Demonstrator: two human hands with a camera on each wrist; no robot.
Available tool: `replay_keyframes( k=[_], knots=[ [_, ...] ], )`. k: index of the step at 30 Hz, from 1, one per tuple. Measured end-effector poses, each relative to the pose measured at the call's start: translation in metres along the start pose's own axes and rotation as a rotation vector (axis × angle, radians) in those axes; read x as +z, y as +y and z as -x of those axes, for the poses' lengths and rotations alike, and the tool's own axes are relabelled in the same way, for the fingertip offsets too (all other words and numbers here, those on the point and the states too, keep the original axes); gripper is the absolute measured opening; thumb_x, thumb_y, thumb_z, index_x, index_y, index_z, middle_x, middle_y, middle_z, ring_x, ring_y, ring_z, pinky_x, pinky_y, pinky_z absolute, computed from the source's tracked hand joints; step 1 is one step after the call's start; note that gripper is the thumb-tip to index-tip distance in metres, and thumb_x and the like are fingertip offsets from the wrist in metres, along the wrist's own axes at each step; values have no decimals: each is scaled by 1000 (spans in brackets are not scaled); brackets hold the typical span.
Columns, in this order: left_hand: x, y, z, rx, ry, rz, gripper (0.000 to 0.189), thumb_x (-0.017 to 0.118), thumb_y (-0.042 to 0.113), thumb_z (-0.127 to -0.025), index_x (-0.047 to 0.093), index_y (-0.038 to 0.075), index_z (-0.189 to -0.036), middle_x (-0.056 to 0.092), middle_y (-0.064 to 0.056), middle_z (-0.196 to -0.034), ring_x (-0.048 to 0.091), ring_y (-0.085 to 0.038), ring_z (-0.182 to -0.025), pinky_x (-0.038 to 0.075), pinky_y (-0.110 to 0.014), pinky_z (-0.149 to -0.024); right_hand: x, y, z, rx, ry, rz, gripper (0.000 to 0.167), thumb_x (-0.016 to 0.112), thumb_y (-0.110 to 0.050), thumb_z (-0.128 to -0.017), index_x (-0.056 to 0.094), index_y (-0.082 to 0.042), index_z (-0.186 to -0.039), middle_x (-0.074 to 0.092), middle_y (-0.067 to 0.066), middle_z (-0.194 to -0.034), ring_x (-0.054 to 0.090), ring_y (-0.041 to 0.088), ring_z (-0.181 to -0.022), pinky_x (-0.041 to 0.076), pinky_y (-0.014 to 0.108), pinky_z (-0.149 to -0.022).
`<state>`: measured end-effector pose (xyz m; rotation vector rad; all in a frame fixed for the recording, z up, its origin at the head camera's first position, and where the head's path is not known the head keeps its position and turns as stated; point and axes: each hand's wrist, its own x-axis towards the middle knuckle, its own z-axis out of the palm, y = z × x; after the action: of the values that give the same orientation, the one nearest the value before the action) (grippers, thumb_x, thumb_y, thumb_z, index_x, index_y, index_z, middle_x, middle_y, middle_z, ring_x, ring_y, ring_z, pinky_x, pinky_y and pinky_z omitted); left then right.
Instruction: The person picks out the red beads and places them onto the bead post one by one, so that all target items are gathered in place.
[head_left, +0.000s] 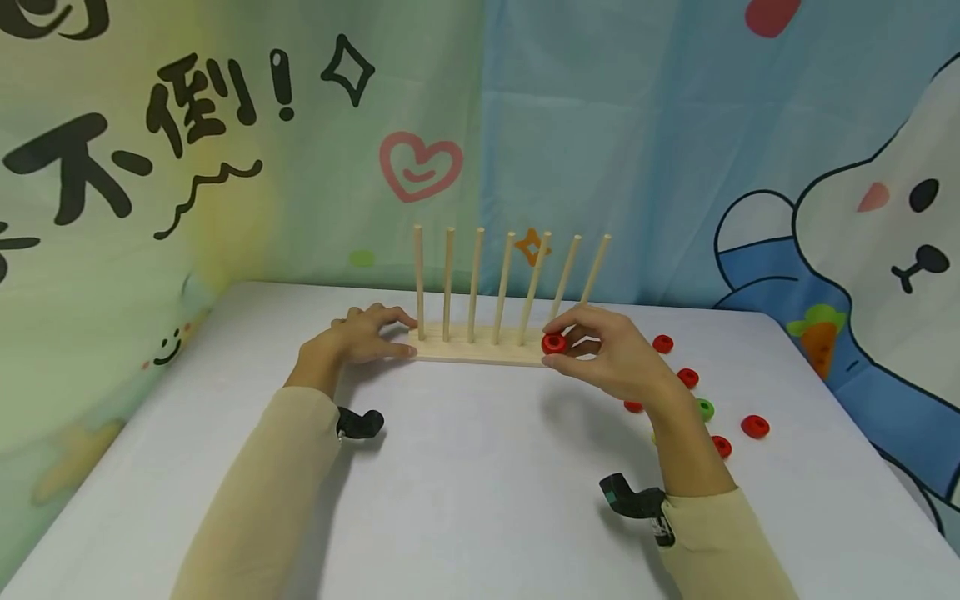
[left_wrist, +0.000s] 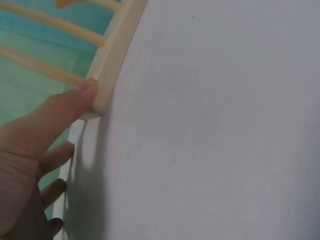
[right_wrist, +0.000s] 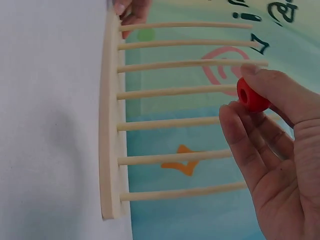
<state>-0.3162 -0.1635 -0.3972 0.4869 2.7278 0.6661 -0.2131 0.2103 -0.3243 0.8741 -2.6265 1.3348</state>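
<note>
A pale wooden peg rack (head_left: 480, 352) stands on the white table, a row of several upright pegs rising from its long base. My left hand (head_left: 363, 335) grips the base's left end; in the left wrist view the thumb (left_wrist: 65, 107) presses on that end. Between thumb and fingertips, my right hand (head_left: 615, 354) pinches a red ring-shaped bead (head_left: 554, 344) in front of the rack's right part. The bead's hole shows in the right wrist view, where the red bead (right_wrist: 256, 97) is apart from the base. No peg visibly carries a bead.
Several red beads (head_left: 755, 427) and a green bead (head_left: 704, 409) lie loose on the white table (head_left: 465, 483) to the right, some partly hidden by my right forearm. A printed cloth backdrop (head_left: 570, 150) hangs behind the table.
</note>
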Motion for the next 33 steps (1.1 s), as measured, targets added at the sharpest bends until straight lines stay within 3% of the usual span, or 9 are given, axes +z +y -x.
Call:
replay_keyframes(
  k=[5,8,17,21,33],
  knots=[
    [0,-4,-1,-34,15,19,59,73,63,-78,56,44,-131,31,-7,-153,26,-41,-134,26,-70,-99,5,-26,-6,-26,-20,6,29,78,2,-81,65,0,-107,63,11,-101,65,25,-89,56,45,-82],
    [-2,-8,-1,-43,16,15,59,73,64,-77,55,45,-130,29,-6,-154,25,-41,-135,27,-70,-98,7,-30,-11,-34,-28,9,29,78,3,-81,64,1,-107,62,13,-101,65,26,-88,56,47,-82],
    [-2,-11,0,-42,12,51,59,74,65,-75,57,46,-128,28,-4,-155,21,-40,-137,25,-69,-99,9,-34,-22,-41,6,-24,30,76,2,-82,63,-1,-108,60,12,-105,65,27,-89,57,38,-82],
    [-2,-11,1,-57,10,57,58,75,64,-75,58,46,-128,27,-3,-156,21,-39,-137,25,-70,-100,13,-33,-25,-83,27,-59,28,75,4,-83,63,-1,-108,57,15,-106,65,28,-90,57,34,-82],
    [-1,-8,-4,-46,15,59,56,75,62,-76,60,46,-127,28,-3,-156,24,-37,-137,23,-69,-102,33,-36,-39,-150,96,-126,26,71,6,-86,66,-2,-110,58,15,-107,64,30,-87,58,33,-75]
  ],
)
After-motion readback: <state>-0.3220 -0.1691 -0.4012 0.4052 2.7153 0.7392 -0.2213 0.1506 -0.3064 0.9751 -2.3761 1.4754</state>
